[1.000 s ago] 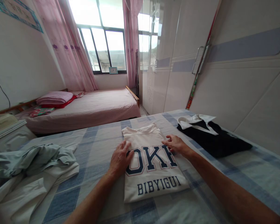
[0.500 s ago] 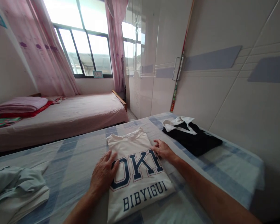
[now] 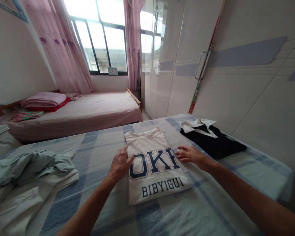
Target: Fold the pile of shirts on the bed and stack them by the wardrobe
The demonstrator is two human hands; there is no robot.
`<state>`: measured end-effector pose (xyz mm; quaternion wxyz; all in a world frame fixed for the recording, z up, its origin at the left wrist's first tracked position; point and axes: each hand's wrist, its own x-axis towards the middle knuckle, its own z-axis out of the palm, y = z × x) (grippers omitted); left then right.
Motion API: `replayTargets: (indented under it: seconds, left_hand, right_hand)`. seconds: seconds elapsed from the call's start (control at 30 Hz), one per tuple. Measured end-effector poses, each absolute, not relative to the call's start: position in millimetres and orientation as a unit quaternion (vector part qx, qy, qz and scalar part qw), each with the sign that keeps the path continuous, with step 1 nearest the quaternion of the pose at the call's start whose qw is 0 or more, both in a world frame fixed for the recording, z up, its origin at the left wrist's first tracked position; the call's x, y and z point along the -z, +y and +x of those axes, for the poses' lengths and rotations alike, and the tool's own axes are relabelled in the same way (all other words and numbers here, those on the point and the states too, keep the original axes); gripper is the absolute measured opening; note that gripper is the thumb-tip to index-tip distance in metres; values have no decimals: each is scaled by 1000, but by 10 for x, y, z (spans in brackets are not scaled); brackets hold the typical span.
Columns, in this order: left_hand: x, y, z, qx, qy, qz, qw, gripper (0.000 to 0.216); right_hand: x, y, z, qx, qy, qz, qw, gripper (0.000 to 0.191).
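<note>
One folded cream T-shirt (image 3: 153,165) lies near the middle of the checked bed (image 3: 211,209), its printed front up, reading "OKE" over "BIBYIGUI"; two hands flank it. The left hand (image 3: 120,164) rests palm down, fingers spread, on the shirt's left edge; the right hand (image 3: 189,154) lies flat, fingers extended, touching its right edge; neither pinches the cloth. One folded black garment (image 3: 215,142) with a white collar sits near the bed's far right corner, just beside the wardrobe (image 3: 236,95), apart from the T-shirt. One loose heap of pale clothes (image 3: 27,177) occupies the bed's left edge, cut off by the frame; the number of pieces in it cannot be told. One second bed (image 3: 88,113) in pink stands beyond, below one window (image 3: 100,36); the first letter of the upper print is partly covered by the left thumb.
</note>
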<state>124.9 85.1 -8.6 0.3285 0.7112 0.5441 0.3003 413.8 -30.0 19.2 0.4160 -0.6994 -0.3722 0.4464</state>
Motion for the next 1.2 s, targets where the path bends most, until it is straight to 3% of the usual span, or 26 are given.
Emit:
replayTargets:
  seconds: [0.13, 0.27, 0.4, 0.57, 0.77, 0.83, 0.93, 1.07, 1.2]
  left_hand:
    - [-25, 871, 1221, -279, 558, 649, 434, 50]
    - [-76, 911, 1279, -286, 561, 595, 500, 40]
    - [-85, 908, 1395, -316, 568, 550, 525, 45]
    - [-85, 839, 1498, -373, 547, 514, 546, 73]
    - [-95, 865, 1493, -375, 507, 493, 599, 86]
    - [-140, 892, 1487, -372, 483, 499, 616, 88]
    - [-309, 921, 1470, -390, 432, 511, 633, 78]
    - [-678, 934, 1393, -469, 350, 551, 595, 68]
    - [-965, 1063, 1354, -480, 363, 702, 381, 66]
  right_hand:
    - [-204, 185, 3987, -430, -351, -725, 408, 64]
    - [-122, 451, 3906, -417, -356, -729, 409, 46]
    - [-33, 520, 3880, -405, -373, -709, 442, 33]
    - [-39, 484, 3838, -407, -364, -684, 483, 57]
    - [-45, 371, 3819, -469, -374, -614, 513, 89]
    - [-49, 370, 3846, -490, -386, -592, 510, 86]
    - [-184, 386, 3907, -504, -396, -558, 526, 66]
    - [-602, 319, 3962, -455, -441, -474, 612, 49]
    - [-919, 281, 3978, -362, -527, -469, 609, 56]
